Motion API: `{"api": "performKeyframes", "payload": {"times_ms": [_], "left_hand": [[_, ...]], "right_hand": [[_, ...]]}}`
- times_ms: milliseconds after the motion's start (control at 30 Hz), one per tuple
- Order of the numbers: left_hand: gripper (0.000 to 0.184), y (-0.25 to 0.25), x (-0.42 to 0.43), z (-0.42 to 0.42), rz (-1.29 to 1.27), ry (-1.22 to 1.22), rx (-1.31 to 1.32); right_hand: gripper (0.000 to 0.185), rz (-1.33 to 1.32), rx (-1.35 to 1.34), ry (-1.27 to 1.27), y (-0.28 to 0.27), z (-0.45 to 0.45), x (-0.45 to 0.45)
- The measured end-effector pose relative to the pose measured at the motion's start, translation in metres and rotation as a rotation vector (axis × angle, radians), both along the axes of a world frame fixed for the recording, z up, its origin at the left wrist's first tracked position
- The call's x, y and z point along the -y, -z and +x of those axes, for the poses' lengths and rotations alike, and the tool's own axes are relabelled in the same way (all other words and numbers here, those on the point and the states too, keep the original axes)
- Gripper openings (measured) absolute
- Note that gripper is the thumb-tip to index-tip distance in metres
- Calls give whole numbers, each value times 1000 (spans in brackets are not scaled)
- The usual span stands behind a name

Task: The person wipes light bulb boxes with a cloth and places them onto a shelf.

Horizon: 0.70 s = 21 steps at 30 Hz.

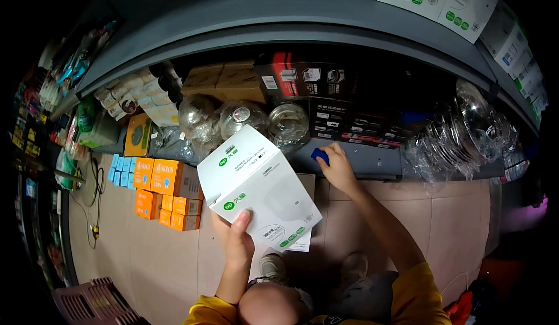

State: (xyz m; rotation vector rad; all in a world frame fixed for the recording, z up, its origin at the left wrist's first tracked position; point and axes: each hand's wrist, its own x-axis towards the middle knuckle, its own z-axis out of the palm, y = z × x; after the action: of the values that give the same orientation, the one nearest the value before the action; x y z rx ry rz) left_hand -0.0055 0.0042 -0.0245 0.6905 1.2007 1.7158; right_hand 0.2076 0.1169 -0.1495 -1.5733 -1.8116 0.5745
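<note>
My left hand [236, 238] grips a white box [262, 194] with green logos and a bulb picture, its thumb on the printed front and its top flap raised. To the right, my right hand [339, 169] pinches a small blue cloth or pad [319, 156] by the edge of the lower shelf. Part of another white box [301, 242] shows beneath the held one, near the floor.
Orange boxes [169, 179] and light-blue boxes [121, 171] stand on the floor at the left. The lower shelf holds black boxes [338, 121] and plastic-wrapped metal ware [289, 124]. A grey upper shelf [262, 5] overhangs it. A brown plastic stool [96, 302] is at bottom left.
</note>
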Motion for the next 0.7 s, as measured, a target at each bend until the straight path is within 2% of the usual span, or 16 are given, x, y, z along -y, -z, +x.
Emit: {"api": "performKeyframes", "payload": {"times_ms": [33, 100, 333, 433, 500, 533, 600, 633, 700], "left_hand": [[79, 1, 0, 0, -4, 32, 23], [78, 3, -1, 0, -6, 62, 46], [77, 9, 0, -1, -6, 105, 47], [77, 8, 0, 0, -6, 116, 39], [78, 7, 1, -1, 0, 120, 35], [78, 6, 1, -1, -1, 116, 39], [78, 4, 2, 0, -1, 114, 46], [78, 1, 3, 2, -4, 106, 53], [79, -2, 4, 4, 1, 98, 61]], "right_hand": [[28, -2, 1, -4, 2, -1, -1], [37, 82, 204, -42, 7, -3, -4], [45, 42, 233, -93, 26, 5, -4], [45, 185, 312, -123, 9, 0, 0], [40, 71, -60, -143, -12, -5, 3], [40, 73, -59, -144, -26, -9, 6], [39, -279, -656, -206, -58, -13, 16], [39, -276, -654, -206, -78, -13, 24], [43, -379, -885, -446, -108, -13, 37]]}}
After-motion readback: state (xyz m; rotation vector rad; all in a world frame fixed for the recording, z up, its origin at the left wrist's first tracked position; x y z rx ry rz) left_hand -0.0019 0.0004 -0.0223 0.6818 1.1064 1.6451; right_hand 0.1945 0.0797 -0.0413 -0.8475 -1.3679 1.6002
